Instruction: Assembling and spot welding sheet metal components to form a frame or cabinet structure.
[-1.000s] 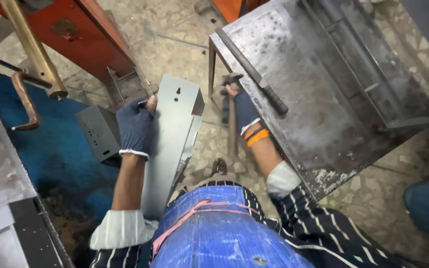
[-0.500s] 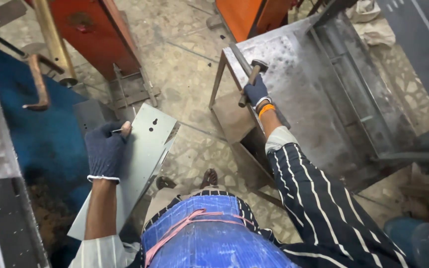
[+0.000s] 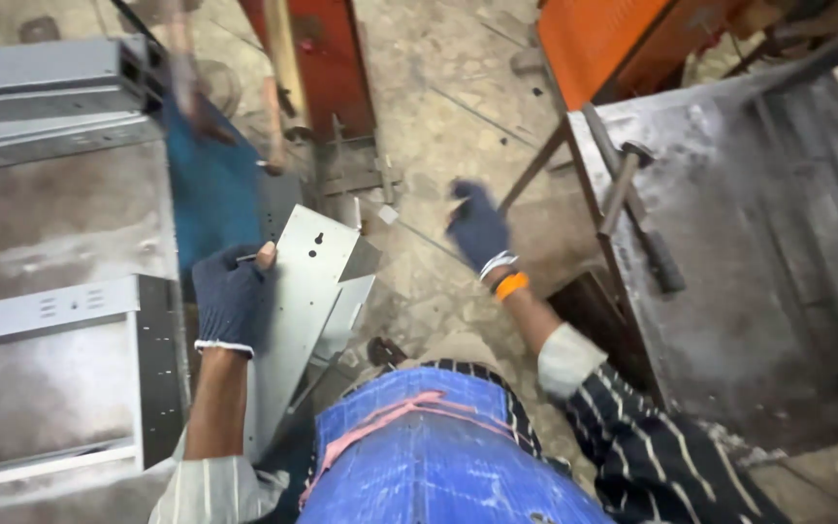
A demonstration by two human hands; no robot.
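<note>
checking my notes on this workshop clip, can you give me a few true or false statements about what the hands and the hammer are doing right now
1. The left hand grips a bent grey sheet-metal panel. True.
2. The right hand holds the hammer. False: the hammer lies on the metal workbench, and the right hand is in the air, apart from it and with nothing in it.
3. Both hands wear dark blue gloves. True.
4. The sheet-metal panel lies flat on the workbench. False: it is held up at the person's left side, above the floor.
5. An orange band shows at the right wrist. True.
</note>
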